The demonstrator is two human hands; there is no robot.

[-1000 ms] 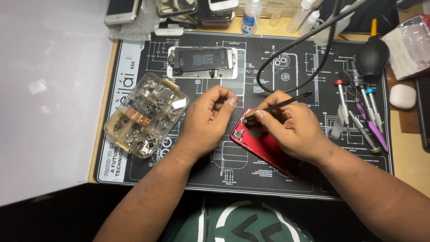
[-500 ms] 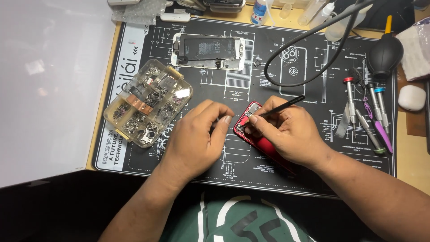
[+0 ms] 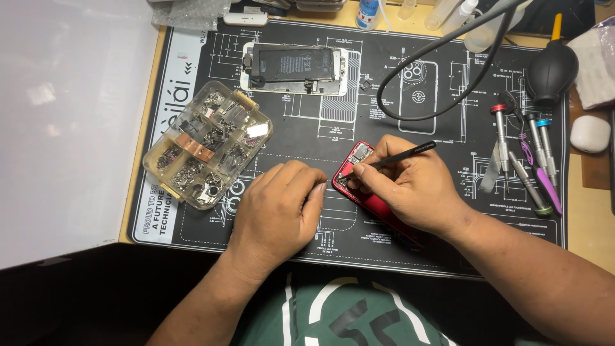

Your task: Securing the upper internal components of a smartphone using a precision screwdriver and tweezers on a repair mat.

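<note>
A red phone housing lies on the black printed work mat, mostly covered by my right hand. That hand grips thin black tweezers, their tip down at the housing's upper end. My left hand rests on the mat just left of the housing, fingers curled, fingertips at its edge. Whether it pinches anything is hidden.
A clear compartment box of small parts sits left of my hands. An opened white phone lies at the mat's top. A looped black cable, several screwdrivers, a black air blower and a white case stand right.
The view has shifted, so everything sits lower in frame. My left hand has come down from the housing's top to rest flat on the mat beside it; the right hand keeps the tweezers.
</note>
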